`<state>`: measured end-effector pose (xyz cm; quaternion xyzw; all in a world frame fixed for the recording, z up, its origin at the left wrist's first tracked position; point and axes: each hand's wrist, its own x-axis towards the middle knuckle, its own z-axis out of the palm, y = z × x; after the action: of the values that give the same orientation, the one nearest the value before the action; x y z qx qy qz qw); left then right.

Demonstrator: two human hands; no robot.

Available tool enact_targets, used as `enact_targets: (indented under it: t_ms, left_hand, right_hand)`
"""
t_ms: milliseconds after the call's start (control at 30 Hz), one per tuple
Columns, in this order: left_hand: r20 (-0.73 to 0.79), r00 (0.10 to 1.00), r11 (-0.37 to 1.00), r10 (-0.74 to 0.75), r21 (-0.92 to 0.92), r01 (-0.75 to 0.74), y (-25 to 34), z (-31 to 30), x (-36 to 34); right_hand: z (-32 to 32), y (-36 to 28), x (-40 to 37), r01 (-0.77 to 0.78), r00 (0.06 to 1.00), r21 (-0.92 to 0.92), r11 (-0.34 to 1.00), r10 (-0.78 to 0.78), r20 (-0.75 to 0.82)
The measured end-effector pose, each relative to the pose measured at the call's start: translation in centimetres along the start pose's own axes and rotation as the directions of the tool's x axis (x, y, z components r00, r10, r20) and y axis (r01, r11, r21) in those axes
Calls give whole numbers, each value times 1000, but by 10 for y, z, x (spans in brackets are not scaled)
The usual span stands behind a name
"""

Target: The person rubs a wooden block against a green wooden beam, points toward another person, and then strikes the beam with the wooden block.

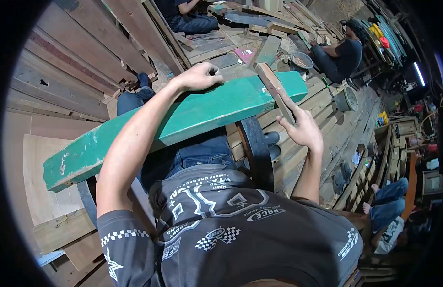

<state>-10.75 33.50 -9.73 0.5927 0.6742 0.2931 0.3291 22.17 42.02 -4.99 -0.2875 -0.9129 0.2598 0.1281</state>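
A long green-painted wooden beam (pixel 202 112) lies across in front of me, resting over my lap on a dark curved support (pixel 257 148). My left hand (pixel 200 76) is closed in a fist and rests on the beam's top far edge. My right hand (pixel 302 129) grips a short brown wooden block (pixel 275 91) that leans against the beam's right end.
Stacked planks (pixel 78 62) fill the left side. A seated person in dark clothes (pixel 338 55) is at the upper right, next to a round bowl (pixel 302 60). Another person (pixel 188 16) sits at the top, and a third (pixel 388 210) at the lower right. Wood scraps cover the floor.
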Motion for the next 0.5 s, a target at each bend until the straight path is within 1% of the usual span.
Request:
enact_targets:
  t_ms: [33, 133, 333, 433, 500]
  left_hand:
    - [-9, 1000, 1000, -9, 8, 9, 5, 0, -2]
    - [-22, 999, 998, 27, -51, -28, 2, 2, -1]
    - [30, 998, 998, 58, 8, -58, 0, 2, 3]
    - [66, 997, 999, 40, 29, -42, -2, 1, 4]
    - [90, 996, 997, 26, 68, -32, -2, 2, 5]
  right_hand:
    - [-1, -2, 0, -10, 1000, 12, 1000, 10, 7]
    - [-1, -2, 0, -24, 1000, -31, 999, 24, 5]
    - [-1, -5, 0, -57, 998, -35, 998, 57, 9]
    - [-1, -2, 1, -89, 996, -57, 994, 90, 27]
    - [0, -1, 1, -71, 997, -50, 996, 71, 16]
